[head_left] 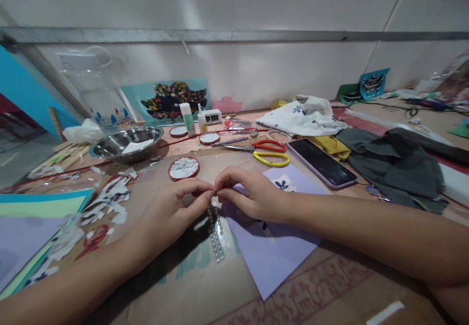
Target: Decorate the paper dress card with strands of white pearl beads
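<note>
My left hand (176,212) and my right hand (256,193) meet fingertip to fingertip, both closed in a pinch. From between them hangs a strand of silvery pearl beads (216,242), its lower end near a clear plastic bag (227,239). The strand's top is hidden in my fingers. Beneath my right hand lies a purple sheet of paper (269,266), with cut floral fabric pieces (284,183) on it. Just beyond my left hand is a round red-rimmed dish of white beads (183,167).
Behind are scissors (271,152), a phone (322,162), a glue stick (187,119), a small bottle (202,120) and a steel bowl (106,148). Fabric scraps (108,200) and stacked coloured sheets (32,237) lie left. Dark grey cloth (388,163) and white floral fabric (304,115) lie right.
</note>
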Demonstrator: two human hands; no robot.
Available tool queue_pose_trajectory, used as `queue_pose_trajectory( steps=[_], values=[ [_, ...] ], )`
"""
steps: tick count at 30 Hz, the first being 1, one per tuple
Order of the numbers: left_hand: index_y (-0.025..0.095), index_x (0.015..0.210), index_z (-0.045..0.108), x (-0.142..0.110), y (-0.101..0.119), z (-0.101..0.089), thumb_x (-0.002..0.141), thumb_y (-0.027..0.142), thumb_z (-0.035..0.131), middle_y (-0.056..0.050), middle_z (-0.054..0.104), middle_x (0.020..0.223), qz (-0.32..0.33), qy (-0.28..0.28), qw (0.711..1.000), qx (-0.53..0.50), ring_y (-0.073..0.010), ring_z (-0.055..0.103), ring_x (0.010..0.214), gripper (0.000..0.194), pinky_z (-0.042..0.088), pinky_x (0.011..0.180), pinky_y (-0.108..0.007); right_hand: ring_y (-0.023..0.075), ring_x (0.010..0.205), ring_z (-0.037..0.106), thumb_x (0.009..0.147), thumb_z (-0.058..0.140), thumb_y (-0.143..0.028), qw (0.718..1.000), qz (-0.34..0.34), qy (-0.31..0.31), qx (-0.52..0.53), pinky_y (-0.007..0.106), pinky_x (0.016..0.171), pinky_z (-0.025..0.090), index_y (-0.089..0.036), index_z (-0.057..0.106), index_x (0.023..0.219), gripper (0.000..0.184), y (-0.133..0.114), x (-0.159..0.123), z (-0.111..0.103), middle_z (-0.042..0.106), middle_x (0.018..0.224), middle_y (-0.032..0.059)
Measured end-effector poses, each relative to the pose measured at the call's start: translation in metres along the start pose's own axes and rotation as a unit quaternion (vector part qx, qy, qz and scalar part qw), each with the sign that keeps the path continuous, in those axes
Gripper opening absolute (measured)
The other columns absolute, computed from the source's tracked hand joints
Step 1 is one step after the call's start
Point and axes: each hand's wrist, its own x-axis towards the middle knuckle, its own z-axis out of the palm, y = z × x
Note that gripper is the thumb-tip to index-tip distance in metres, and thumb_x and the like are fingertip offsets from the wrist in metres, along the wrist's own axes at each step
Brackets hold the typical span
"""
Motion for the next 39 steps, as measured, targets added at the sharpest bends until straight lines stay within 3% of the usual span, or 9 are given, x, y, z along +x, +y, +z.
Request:
queue_pose_trajectory(
  steps=[8,14,21,24,30,39],
  values=[
    [0.024,0.082,0.072,0.000,0.003,-0.001,0.091,0.036,0.053,0.001,0.071,0.073,0.009,0.007,1.000,0.009,-0.0159,0.063,0.067,0.025,0.054,0.068,-0.026,0.0122,0.076,0.063,0.094,0.059,-0.020,1.000,-0.016,0.002,0.005,0.024,0.071,0.050,-0.018,0.062,0.098,0.005,-0.003,0.001,0.000,0.069,0.087,0.0014],
    [0.023,0.081,0.071,0.000,0.006,0.000,0.091,0.037,0.054,0.001,0.069,0.070,0.014,0.019,0.999,0.023,-0.0156,0.062,0.065,0.024,0.053,0.067,-0.025,0.0106,0.073,0.063,0.092,0.063,-0.017,0.998,-0.024,0.056,-0.020,0.022,0.069,0.048,-0.018,0.068,0.093,0.006,-0.002,0.003,0.001,0.072,0.085,0.0005],
    [0.023,0.089,0.071,0.005,-0.005,-0.006,0.092,0.040,0.054,-0.001,0.073,0.082,0.017,0.001,0.998,0.056,-0.0181,0.064,0.075,0.025,0.051,0.073,-0.029,0.0101,0.068,0.060,0.089,0.063,-0.015,0.998,-0.003,0.054,-0.037,0.021,0.066,0.048,-0.016,0.070,0.089,0.007,-0.001,0.004,0.000,0.071,0.080,0.0002],
    [0.021,0.094,0.072,0.009,-0.014,-0.013,0.089,0.043,0.058,-0.004,0.072,0.084,-0.005,-0.022,0.996,0.090,-0.0201,0.063,0.075,0.026,0.048,0.067,-0.029,0.0094,0.066,0.059,0.087,0.063,-0.011,0.998,0.014,0.034,-0.060,0.021,0.064,0.046,-0.016,0.070,0.090,0.009,0.002,0.004,-0.001,0.071,0.079,-0.0001],
    [0.025,0.089,0.077,0.011,-0.019,-0.019,0.088,0.042,0.060,-0.004,0.076,0.090,-0.007,-0.141,0.983,0.118,-0.0215,0.066,0.079,0.025,0.046,0.071,-0.032,0.0114,0.073,0.060,0.088,0.063,-0.011,0.993,-0.012,-0.031,-0.114,0.023,0.069,0.046,-0.016,0.070,0.088,0.009,0.008,0.006,-0.005,0.071,0.082,0.0019],
    [0.026,0.085,0.078,0.012,-0.018,-0.015,0.086,0.037,0.066,0.000,0.075,0.083,-0.018,-0.159,0.982,0.102,-0.0192,0.065,0.076,0.016,0.043,0.069,-0.030,0.0141,0.078,0.060,0.093,0.056,-0.013,0.972,-0.101,-0.099,-0.186,0.025,0.072,0.046,-0.016,0.069,0.092,0.013,0.015,0.007,0.001,0.068,0.084,0.0039]
  ],
)
